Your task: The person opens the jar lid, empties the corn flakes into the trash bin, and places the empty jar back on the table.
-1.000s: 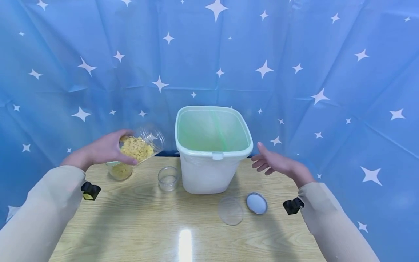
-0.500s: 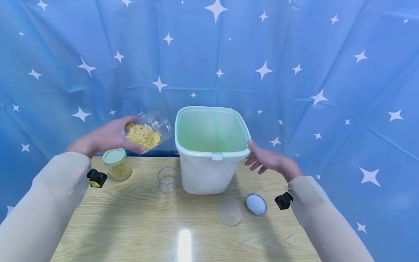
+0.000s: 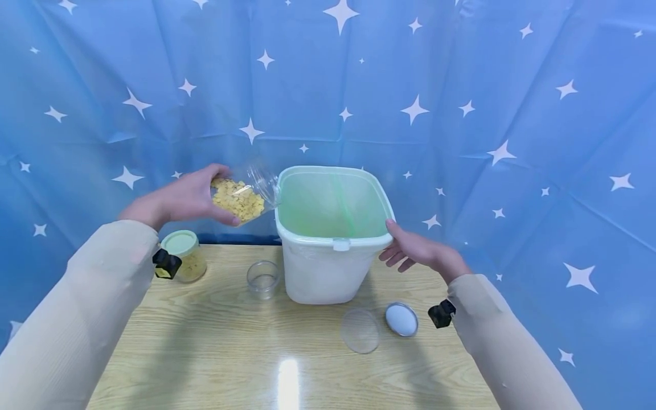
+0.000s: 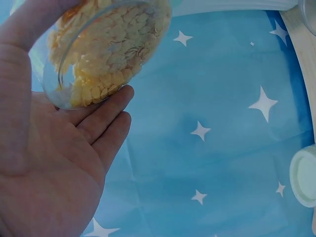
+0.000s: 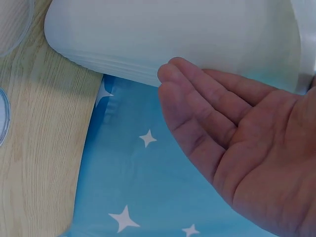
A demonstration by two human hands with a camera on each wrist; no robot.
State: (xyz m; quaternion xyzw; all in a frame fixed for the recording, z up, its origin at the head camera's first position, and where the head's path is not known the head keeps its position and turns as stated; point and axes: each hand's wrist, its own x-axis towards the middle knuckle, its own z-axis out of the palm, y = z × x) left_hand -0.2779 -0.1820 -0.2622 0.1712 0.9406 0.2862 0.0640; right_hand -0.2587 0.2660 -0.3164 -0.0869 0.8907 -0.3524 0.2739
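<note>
My left hand (image 3: 187, 196) grips a clear jar (image 3: 263, 185) of yellow flakes (image 3: 238, 199), tilted with its mouth toward the bin. The jar's mouth overlaps the left rim of a white plastic bin (image 3: 323, 273) with a pale green rim. In the left wrist view the flakes (image 4: 113, 44) lie against the jar's side, with fingers beneath the jar. My right hand (image 3: 422, 247) has its thumb at the bin's right rim. Its other fingers (image 5: 197, 133) are loosely extended below the rim, beside the bin's outer wall (image 5: 173, 34).
A jar with a green lid (image 3: 180, 242) stands at the left on the wooden table (image 3: 230, 353), yellow contents inside. A small clear cup (image 3: 263, 279) is left of the bin. In front lie a clear disc (image 3: 360, 330) and a silver-rimmed round lid (image 3: 402, 319). A starry blue curtain (image 3: 328, 85) hangs behind.
My left hand has carried the tilted jar up and right to the bin's rim, uncovering the green-lidded jar. My right hand has moved left, bringing its thumb to the rim.
</note>
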